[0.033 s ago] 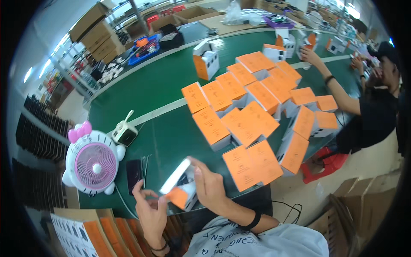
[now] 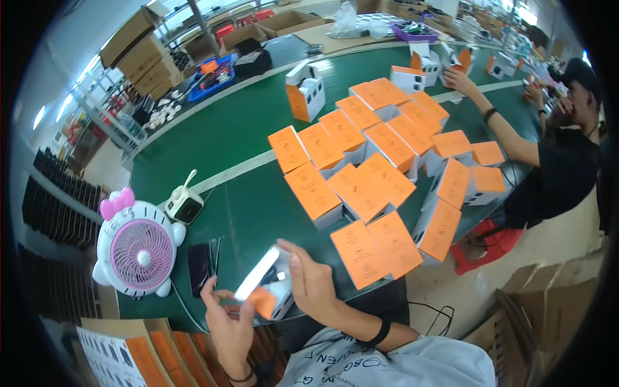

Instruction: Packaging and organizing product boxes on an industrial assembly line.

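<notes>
**Box (image 2: 284,306) sitting between two hands, orange flap (image 2: 262,302) pointing at the left hand (image 2: 229,329)**

So the box is sitting open by the near edge of the green tabletop (image 2: 245,213), its long white flap (image 2: 261,272) running from lower left to upper right. Right hand (image 2: 313,280) is doing the holding: that grip is pinching the upper right end between thumb and fingers. Left grip is looking loose, fingers curling with a wide gap to the thumb, and nothing is sitting between them. It's the nearer hand to the orange flap, which is lying just to its right. The right would be crossing the opening to get there. It's blurry, so I can't tell if the left thumb is touching that flap or just hovering in front.

Room-wise, a dark phone (image 2: 198,267) is lying just past the left fingertips, with a pink-and-white fan (image 2: 138,255) standing farther left. Orange-topped boxes (image 2: 356,253) are crowding the right. Open green is stretching straight out between phone and boxes, so I'm reckoning that's the clean lane. Front edge is running close by both hands.
</notes>
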Motion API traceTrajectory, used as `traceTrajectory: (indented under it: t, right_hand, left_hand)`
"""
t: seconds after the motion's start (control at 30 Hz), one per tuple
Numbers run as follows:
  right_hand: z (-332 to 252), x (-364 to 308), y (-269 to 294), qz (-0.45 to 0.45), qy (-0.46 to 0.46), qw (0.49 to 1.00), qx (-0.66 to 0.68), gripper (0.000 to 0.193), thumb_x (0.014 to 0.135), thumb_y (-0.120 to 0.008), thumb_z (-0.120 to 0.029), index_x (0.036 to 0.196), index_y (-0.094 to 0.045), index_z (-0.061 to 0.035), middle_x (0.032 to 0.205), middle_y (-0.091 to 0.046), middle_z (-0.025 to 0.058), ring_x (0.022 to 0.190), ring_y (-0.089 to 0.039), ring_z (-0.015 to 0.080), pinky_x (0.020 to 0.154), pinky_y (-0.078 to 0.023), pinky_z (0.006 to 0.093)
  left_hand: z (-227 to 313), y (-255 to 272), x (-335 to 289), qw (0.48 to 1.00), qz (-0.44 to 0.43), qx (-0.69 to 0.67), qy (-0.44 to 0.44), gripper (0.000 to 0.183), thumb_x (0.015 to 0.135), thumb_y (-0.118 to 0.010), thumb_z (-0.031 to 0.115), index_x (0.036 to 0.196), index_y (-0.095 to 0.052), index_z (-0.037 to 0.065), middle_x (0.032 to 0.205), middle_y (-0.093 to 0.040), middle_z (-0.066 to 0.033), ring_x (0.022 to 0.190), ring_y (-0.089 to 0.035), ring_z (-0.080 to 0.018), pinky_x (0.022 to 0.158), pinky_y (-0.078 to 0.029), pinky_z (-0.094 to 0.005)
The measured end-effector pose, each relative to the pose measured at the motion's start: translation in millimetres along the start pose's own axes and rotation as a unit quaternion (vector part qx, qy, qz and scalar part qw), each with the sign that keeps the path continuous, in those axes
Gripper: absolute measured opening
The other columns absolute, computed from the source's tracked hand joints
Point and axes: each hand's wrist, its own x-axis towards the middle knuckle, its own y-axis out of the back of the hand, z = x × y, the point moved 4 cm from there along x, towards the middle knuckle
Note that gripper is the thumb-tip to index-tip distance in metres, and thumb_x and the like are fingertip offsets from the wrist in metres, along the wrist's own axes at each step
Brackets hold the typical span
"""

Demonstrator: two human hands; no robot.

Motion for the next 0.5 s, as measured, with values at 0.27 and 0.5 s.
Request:
traceTrajectory:
  t: [0.27,0.5]
  right_hand:
    - [-1.3,-12.8,-1.1,0.015,-0.057,0.997,0.048,0.036,0.113,-0.043,-0.019,0.135,-0.062,0.0016,0.107,-0.074,0.0266,0.092,-0.076,0.0402,0.077,-0.059,0.0411]
    - [12.3,-12.1,0.8,0.026,-0.09,0.993,0.07,0.035,0.113,-0.046,-0.021,0.131,-0.063,0.0036,0.079,-0.067,0.0213,0.069,-0.071,0.0271,0.065,-0.054,0.0378]
  left_hand:
    - [14.9,-17.2,2.9,0.998,-0.015,-0.032,0.049,0.067,0.089,-0.066,0.005,0.15,-0.04,-0.005,0.114,-0.063,-0.0158,0.096,-0.067,-0.0234,0.091,-0.053,-0.036]
    - [-21.3,2.2,11.4,0.995,0.056,-0.036,-0.077,0.048,0.094,-0.051,-0.002,0.142,-0.045,-0.003,0.11,-0.067,-0.018,0.09,-0.07,-0.0235,0.064,-0.058,-0.0342]
